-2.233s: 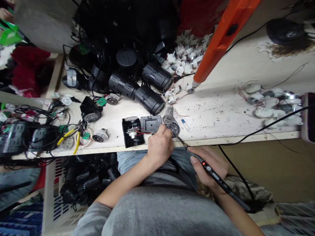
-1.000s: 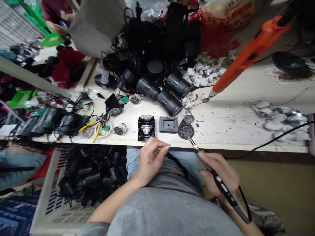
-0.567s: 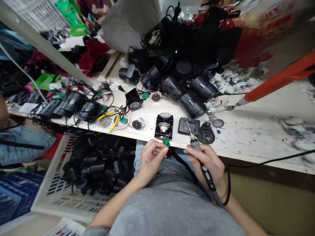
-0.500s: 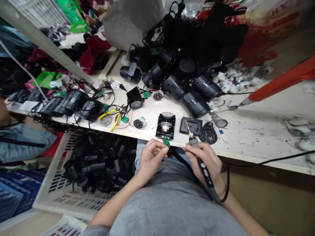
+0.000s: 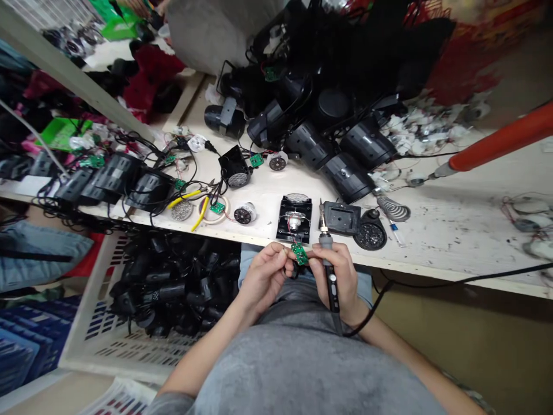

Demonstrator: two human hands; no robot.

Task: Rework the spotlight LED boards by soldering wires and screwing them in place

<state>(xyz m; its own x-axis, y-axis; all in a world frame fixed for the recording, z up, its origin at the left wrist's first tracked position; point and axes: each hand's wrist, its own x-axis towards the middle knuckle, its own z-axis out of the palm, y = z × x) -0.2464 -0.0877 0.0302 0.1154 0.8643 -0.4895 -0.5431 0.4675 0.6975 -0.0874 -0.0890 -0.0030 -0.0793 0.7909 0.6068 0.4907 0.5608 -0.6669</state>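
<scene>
Circuit board [image 5: 299,253], soldering iron [image 5: 330,276], two hands [image 5: 264,275]

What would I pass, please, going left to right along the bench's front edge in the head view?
Round metal disc, small round lamp module, opened black lamp housing, square black cover, round dark perforated disc.

Left hand [image 5: 263,276] pinches a circuit board [image 5: 299,253], right hand [image 5: 336,271] a soldering iron [image 5: 332,294].

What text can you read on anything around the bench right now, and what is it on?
No text is readable. The red printing on the yellowish package at the top of the view is blurred. Any markings on the green circuit board in the left hand or the soldering iron in the right hand are too small to read.
</scene>
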